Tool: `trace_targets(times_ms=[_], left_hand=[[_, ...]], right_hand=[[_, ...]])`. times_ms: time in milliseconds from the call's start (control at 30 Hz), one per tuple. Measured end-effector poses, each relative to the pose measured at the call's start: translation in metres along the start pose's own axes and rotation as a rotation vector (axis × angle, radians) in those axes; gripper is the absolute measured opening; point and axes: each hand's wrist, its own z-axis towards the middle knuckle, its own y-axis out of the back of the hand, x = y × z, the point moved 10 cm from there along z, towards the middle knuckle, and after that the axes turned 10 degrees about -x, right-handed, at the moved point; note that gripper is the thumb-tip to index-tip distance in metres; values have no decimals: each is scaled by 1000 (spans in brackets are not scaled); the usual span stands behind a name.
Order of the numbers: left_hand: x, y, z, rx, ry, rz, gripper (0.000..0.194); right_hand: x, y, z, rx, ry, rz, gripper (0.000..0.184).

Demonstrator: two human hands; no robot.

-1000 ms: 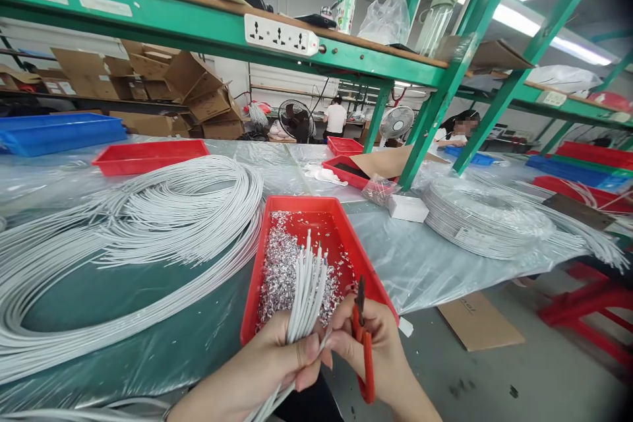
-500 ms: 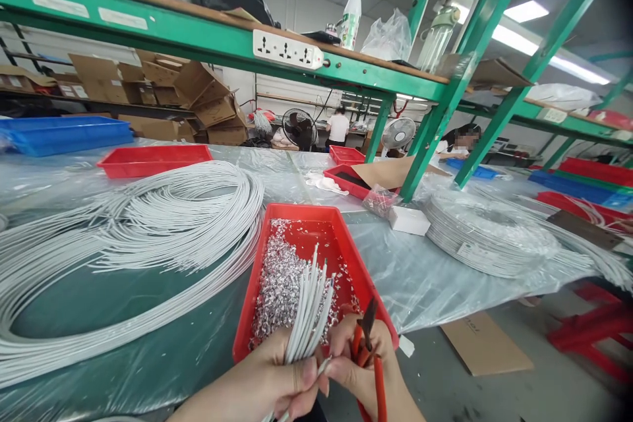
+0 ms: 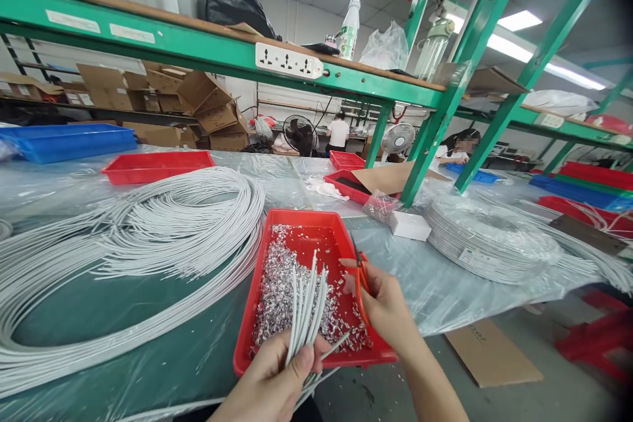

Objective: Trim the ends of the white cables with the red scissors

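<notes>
Wires [image 3: 305, 303], a bundle of thin white ones, stand fanned upward out of the left hand [image 3: 270, 386], whose fingers are wrapped tight round the lower part of the bundle at the near edge of the table [image 3: 148, 336]. Tips point away from the body and hang over the red tray [image 3: 297, 224]; held so, anything cut from the ends would fall into the tray, I judge. One wire sticks out sideways to the right, apart from the rest.

Right hand [image 3: 383, 300] is over the right side of the tray, fingers closed round small cutters [image 3: 361, 270] with orange handles, dark tip pointing up and away. Cutters are clear of the wires, not touching them.

Tray floor is thick with small shiny scraps [image 3: 277, 290], heaped mostly on the left half.

Left of the tray, a big loose coil of white cable [image 3: 148, 224] lies on the plastic sheet covering the table, within easy reach of the left hand. Right of the tray, a second flatter coil [image 3: 489, 234], and a small white box [image 3: 409, 224] between. Further back, more red and blue trays; other people sit at far tables.
</notes>
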Motion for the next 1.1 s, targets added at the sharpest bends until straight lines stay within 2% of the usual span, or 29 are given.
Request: trace_targets(times_ms=[100,200,267,333,400,467,533,600,667,700,733,800,900,1033,1100], left_hand=[[6,-8,0,83,34,17,61],[12,-17,1,145,45,98,64],[9,-22,4,147,17,116,62],[-3,-30,7,161,-74,92,54],[-19,-37,9,173,-186,61,46],[-32,-36,11,119,-238,27,44],[-39,-24,13,-2,-219,-10,46],[-46,-12,9,-94,-192,-30,49],[-51,-7,3,-124,-166,4,49],[-53,-6,0,-119,-155,34,47],[-54,-6,-3,-113,-145,64,45],[-54,-6,-6,-108,-149,113,45],[-54,-5,-6,-106,-200,204,45],[-50,-6,-6,-94,-217,365,38],[-52,-8,-8,-79,-222,393,36]], right_hand=[[23,2,-3,40,75,-33,34],[48,-12,-20,201,184,-168,29],[60,-24,-34,316,285,-289,29],[65,-32,-42,378,337,-331,36],[62,-35,-45,407,261,-257,43],[55,-31,-45,387,111,-116,43],[48,-18,-45,299,-8,29,41],[41,1,-47,196,-52,96,45],[29,17,-55,149,-69,27,63],[21,22,-60,157,-76,-64,76],[13,25,-66,188,-83,-187,80],[4,22,-78,302,-73,-364,82],[5,16,-86,395,-80,-508,83],[22,4,-85,469,-42,-579,83],[30,2,-84,478,-2,-565,75]])
